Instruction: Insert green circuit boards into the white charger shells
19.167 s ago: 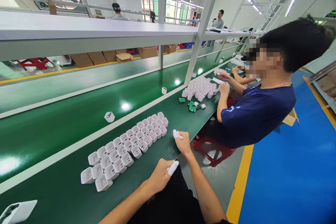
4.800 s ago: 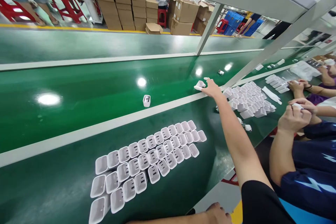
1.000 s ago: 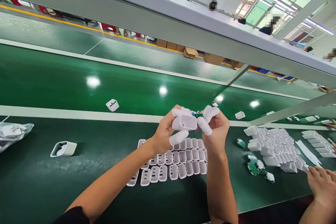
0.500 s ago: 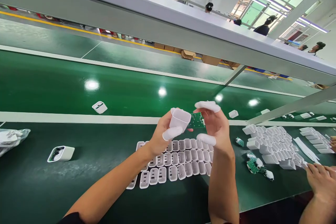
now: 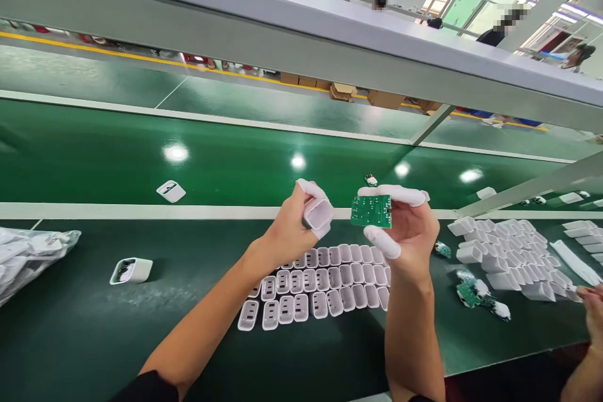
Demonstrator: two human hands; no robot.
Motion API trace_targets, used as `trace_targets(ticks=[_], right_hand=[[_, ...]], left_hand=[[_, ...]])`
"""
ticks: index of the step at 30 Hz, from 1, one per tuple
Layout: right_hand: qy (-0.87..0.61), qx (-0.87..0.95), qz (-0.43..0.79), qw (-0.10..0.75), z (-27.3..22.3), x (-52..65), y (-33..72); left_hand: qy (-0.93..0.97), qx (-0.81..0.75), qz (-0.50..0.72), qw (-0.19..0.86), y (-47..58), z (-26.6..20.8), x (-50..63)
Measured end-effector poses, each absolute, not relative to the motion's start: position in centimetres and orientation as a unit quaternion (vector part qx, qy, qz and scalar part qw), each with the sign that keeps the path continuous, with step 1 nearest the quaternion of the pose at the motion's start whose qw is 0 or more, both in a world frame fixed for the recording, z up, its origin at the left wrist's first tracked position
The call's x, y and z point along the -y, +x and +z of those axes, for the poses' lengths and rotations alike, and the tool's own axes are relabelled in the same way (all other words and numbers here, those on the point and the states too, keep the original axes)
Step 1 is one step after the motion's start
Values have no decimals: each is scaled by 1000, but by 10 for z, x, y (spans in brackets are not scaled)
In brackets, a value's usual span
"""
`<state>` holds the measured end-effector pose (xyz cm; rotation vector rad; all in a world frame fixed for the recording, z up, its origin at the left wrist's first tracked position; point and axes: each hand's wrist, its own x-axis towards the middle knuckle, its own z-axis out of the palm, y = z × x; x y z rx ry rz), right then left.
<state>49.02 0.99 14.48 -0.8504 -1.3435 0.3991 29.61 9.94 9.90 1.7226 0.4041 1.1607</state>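
View: head.
Left hand (image 5: pixel 296 221): fingers curled, gripping one white, hollow, rounded-box plastic housing (image 5: pixel 318 215), above the far edge of the rows.
Housing direction: mouth toward camera; long axis foreshortened, exact tilt hard to tell.
Right hand (image 5: pixel 407 221): thumb and fingers pinching one green, rectangular circuit board (image 5: pixel 371 211) by upper and lower edges.
Board direction: flat face to camera, long axis roughly left-right, left end toward held housing; just beside it, apart.
White finger cots (image 5: pixel 400 195): on both hands.
Housing rows (image 5: pixel 335 303): three; ten visible in nearest row, others partly covered by left hand and forearm, count uncertain.
Filled white housing on table (image 5: pixel 140 271): one, on its side, mouth left, dark parts inside.
White housing on green belt (image 5: pixel 171 191): one, at left.
Clear plastic bag (image 5: pixel 38 257): one, left edge.
Loose green boards (image 5: pixel 468 295): clustered at right, overlapping, uncountable; one more nearby.
White housing pile (image 5: pixel 511 260): many, right.
Co-worker's hand (image 5: pixel 592 308): one, right edge, cut off.
Board markings: too small to read.
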Motion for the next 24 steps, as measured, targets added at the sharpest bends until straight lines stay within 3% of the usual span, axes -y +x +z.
trace_targets(ticks=[6, 24], right_hand=[[-358, 627, 174, 669, 141, -4, 464], [-399, 679, 154, 596, 132, -3, 462]], left_hand=[[750, -118, 571, 312, 305, 95, -99], [755, -123, 569, 303, 302, 102, -93]])
